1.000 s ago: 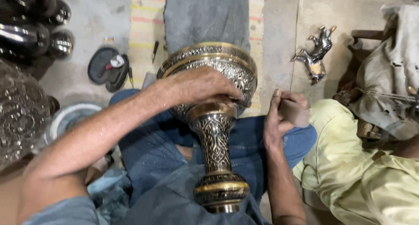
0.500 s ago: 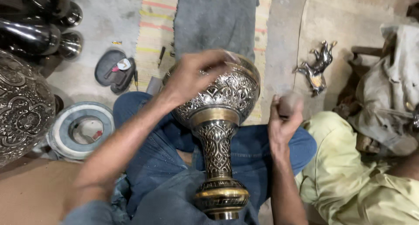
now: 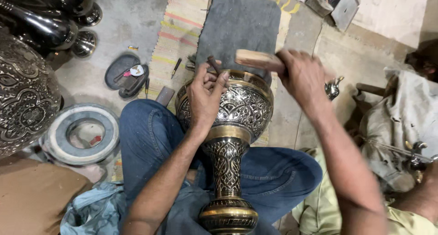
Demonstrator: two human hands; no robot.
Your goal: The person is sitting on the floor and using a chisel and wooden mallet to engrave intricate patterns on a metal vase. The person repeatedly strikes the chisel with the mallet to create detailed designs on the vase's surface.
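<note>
An engraved brass vase [image 3: 228, 139] is laid across the lap. A chisel [image 3: 213, 64] is pinched against its rim by the left hand [image 3: 205, 96]; a wooden mallet [image 3: 258, 60] is gripped by the right hand [image 3: 303, 80].

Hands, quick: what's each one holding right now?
Left hand: closed on a thin dark punch, resting on the engraved brass vase.
Right hand: closed on a wooden mallet.

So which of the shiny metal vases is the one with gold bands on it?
The engraved vase lying across the person's lap, under the left hand. The big patterned one at the left edge and the dark plain ones behind show no gold.
</note>
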